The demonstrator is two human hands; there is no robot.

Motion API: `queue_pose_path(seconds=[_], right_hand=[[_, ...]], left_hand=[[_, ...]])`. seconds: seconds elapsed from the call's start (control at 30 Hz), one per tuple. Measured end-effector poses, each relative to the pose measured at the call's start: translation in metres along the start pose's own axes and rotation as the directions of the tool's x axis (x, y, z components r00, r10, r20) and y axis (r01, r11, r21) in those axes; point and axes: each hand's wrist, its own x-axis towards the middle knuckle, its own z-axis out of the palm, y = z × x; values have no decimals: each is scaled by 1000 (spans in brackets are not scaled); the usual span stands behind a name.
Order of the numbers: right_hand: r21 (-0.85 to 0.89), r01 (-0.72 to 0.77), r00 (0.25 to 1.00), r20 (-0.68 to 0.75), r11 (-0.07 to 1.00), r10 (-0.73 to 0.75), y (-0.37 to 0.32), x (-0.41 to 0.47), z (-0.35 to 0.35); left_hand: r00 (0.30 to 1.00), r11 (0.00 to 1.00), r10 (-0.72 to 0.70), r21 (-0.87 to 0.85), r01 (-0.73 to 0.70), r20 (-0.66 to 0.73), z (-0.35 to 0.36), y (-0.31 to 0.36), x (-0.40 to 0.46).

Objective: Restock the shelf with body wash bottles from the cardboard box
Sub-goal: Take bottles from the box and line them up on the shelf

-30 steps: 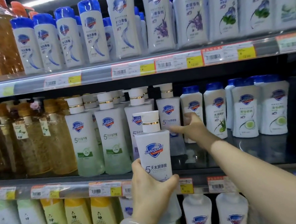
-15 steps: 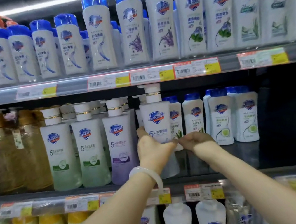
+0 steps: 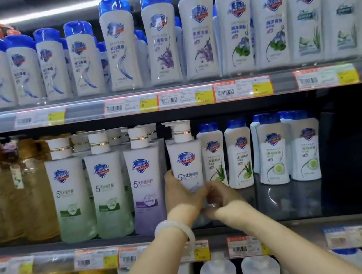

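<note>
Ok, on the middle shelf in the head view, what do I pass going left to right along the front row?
Amber bottles → two green pump bottles → purple pump bottle → left hand gripping the white pump bottle, right hand at its base → two aloe bottles → lime bottles.

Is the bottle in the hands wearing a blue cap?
No, the bottle gripped by the left hand and right hand has a white pump top.

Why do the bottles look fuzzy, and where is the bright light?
In the head view, the whole picture is a bit soft, blurriest at the left edge and on the hands around the pump bottle; a light strip glows above the top shelf; the right side is dark.
</note>
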Motion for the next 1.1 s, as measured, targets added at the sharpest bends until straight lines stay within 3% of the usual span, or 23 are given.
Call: queue_pose_path(seconds=[0.23,0.4,1.1], right_hand=[[54,-25,996,-84,998,29,9,14,17],[-14,-20,992,-126,1000,18,13,20,18],[-7,26,995,-101,1000,-26,9,10,17]], left_hand=[[1000,986,6,168,-1,-28,4,-12,-47],[999,973,47,225,-49,16,-2,-13,-58],[995,965,80,244,-93,60,-22,-23,-75]])
